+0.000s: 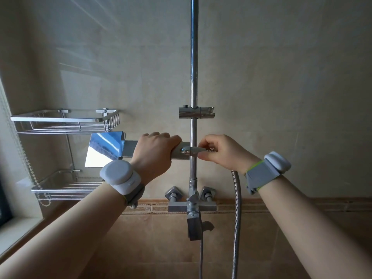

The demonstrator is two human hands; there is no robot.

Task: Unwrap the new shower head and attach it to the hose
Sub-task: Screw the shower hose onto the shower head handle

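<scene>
**Chrome head meets hose nut, both hands on the joint**

Shelves sit far left on the wall, out of play. Next, shower head: square mirror-chrome face, no wrapping on it that I can see, held level w/ the handle pointing right. Looks rigid, prob. fairly light but slick & easy to mark, so I grip the flat handle, not the face. Left hand is wrapped tight round that handle. Handle's end meets the hose nut right in front of the riser pipe. Right hand pinches the nut w/ thumb & fingertips; can't tell if threads are seated. Hose, ribbed metal & floppy, hangs below the right wrist; it'll drag on the joint, so best to hold at the nut.
</scene>
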